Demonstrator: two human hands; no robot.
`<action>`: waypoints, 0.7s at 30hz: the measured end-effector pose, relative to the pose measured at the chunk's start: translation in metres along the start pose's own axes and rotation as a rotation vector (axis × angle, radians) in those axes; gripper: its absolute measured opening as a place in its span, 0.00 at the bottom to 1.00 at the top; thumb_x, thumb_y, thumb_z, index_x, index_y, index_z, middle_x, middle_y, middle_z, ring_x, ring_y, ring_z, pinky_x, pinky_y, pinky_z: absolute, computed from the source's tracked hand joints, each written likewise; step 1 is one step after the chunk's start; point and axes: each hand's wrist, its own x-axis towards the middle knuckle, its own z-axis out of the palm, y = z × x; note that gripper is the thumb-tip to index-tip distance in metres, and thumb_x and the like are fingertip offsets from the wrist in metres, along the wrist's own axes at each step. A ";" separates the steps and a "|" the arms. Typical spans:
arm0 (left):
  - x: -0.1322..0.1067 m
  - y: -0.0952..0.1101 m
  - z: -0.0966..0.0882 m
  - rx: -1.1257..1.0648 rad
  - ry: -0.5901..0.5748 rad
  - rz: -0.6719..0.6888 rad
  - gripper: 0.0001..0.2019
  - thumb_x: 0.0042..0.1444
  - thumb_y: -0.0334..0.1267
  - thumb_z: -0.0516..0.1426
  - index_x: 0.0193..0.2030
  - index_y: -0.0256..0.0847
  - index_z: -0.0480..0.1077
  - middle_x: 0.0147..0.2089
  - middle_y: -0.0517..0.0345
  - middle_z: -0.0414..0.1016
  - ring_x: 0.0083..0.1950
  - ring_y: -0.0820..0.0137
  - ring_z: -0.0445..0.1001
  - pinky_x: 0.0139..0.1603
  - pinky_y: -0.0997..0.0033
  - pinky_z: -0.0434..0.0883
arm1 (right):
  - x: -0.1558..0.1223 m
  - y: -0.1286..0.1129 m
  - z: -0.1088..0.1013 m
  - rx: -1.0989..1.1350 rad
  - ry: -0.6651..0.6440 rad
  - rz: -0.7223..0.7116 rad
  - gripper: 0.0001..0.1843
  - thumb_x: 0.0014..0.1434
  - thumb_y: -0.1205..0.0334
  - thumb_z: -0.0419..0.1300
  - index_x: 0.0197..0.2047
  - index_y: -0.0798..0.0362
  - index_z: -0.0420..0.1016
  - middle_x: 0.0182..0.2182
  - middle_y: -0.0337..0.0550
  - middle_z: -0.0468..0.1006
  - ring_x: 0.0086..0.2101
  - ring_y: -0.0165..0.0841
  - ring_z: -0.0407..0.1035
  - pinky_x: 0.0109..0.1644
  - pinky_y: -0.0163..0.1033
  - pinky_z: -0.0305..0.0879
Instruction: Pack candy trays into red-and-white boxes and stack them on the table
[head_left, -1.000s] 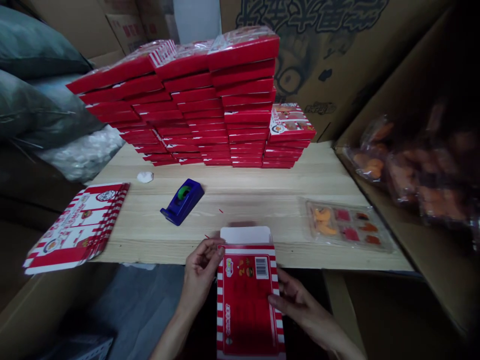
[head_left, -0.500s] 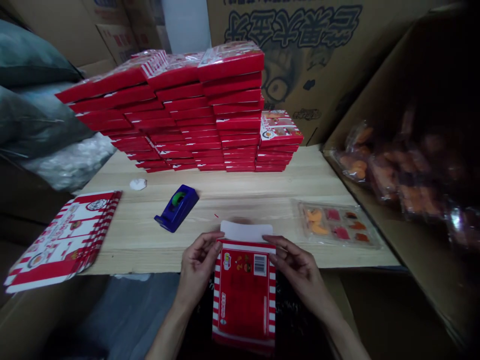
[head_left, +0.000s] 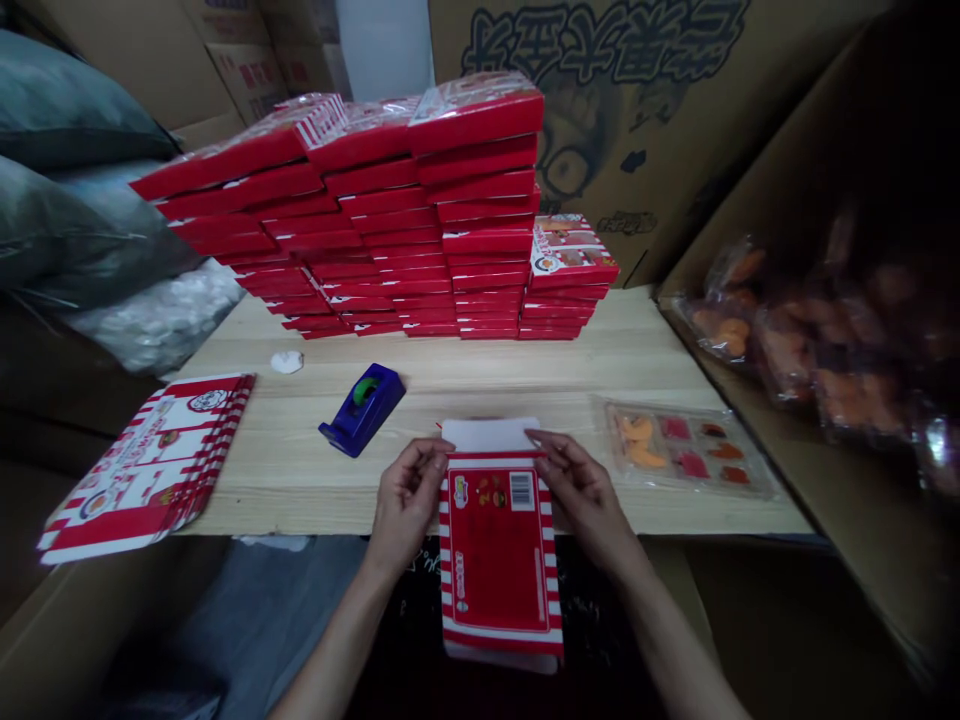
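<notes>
The left hand (head_left: 407,505) and right hand (head_left: 585,495) hold a flattened red-and-white striped carton (head_left: 499,560) just off the front edge of the tabletop (head_left: 570,375), its white tuck flap (head_left: 486,435) lying over the wood. Each grip pinches the carton's upper edge between thumb and fingers, one on either side of the flap. Judged light and stiff but thin: liable to crease at the folds, so best held by its edges. Nothing lies between hands and carton. Left of the hands sit a blue tape dispenser (head_left: 362,408) and a pile of flat striped carton blanks (head_left: 146,470); to the right, a clear plastic tray (head_left: 686,450) of orange and red pieces. Farther back rise stacks of wrapped red boxes (head_left: 420,215), with bagged orange food (head_left: 795,350) in a cardboard box at right.
</notes>
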 end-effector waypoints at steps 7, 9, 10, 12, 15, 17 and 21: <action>-0.024 -0.018 -0.004 0.030 -0.063 -0.125 0.12 0.66 0.48 0.59 0.39 0.41 0.73 0.34 0.60 0.71 0.34 0.70 0.67 0.37 0.75 0.64 | -0.020 0.019 -0.004 0.018 -0.005 0.142 0.15 0.60 0.46 0.70 0.41 0.47 0.78 0.40 0.42 0.84 0.39 0.38 0.77 0.46 0.42 0.71; -0.039 -0.031 -0.006 0.080 -0.046 -0.111 0.13 0.67 0.47 0.58 0.37 0.40 0.72 0.35 0.60 0.70 0.36 0.69 0.67 0.39 0.74 0.64 | -0.033 0.038 -0.007 0.012 0.020 0.157 0.15 0.60 0.45 0.70 0.42 0.46 0.79 0.44 0.43 0.83 0.43 0.39 0.76 0.48 0.42 0.70; -0.045 -0.035 -0.007 0.110 -0.034 -0.101 0.13 0.67 0.47 0.58 0.37 0.40 0.72 0.35 0.60 0.70 0.36 0.69 0.67 0.39 0.74 0.64 | -0.038 0.045 -0.009 0.012 0.035 0.159 0.14 0.61 0.45 0.69 0.42 0.46 0.79 0.46 0.43 0.82 0.45 0.39 0.76 0.49 0.41 0.70; -0.051 -0.036 -0.006 0.145 -0.010 -0.095 0.13 0.66 0.47 0.59 0.37 0.40 0.73 0.35 0.60 0.71 0.36 0.69 0.66 0.38 0.74 0.63 | -0.044 0.052 -0.010 0.036 0.056 0.168 0.13 0.62 0.46 0.68 0.42 0.46 0.80 0.47 0.41 0.81 0.44 0.38 0.75 0.47 0.40 0.69; -0.047 -0.031 -0.006 0.118 -0.003 -0.108 0.14 0.65 0.48 0.60 0.34 0.40 0.73 0.32 0.61 0.70 0.33 0.71 0.65 0.35 0.74 0.61 | -0.042 0.047 -0.009 0.119 0.066 0.200 0.12 0.62 0.48 0.70 0.37 0.47 0.78 0.39 0.39 0.81 0.35 0.33 0.73 0.40 0.37 0.68; -0.041 -0.028 -0.005 0.072 -0.007 -0.123 0.16 0.65 0.48 0.61 0.32 0.39 0.71 0.30 0.62 0.68 0.31 0.72 0.64 0.34 0.74 0.61 | -0.037 0.040 -0.006 0.148 0.091 0.199 0.13 0.58 0.49 0.73 0.33 0.48 0.78 0.35 0.38 0.81 0.32 0.32 0.72 0.37 0.36 0.66; -0.034 -0.028 0.001 -0.047 0.048 -0.124 0.12 0.61 0.45 0.65 0.34 0.39 0.73 0.32 0.61 0.72 0.34 0.72 0.70 0.37 0.75 0.65 | -0.031 0.034 -0.002 0.163 0.140 0.167 0.14 0.52 0.51 0.77 0.30 0.49 0.80 0.32 0.38 0.82 0.31 0.32 0.73 0.37 0.36 0.67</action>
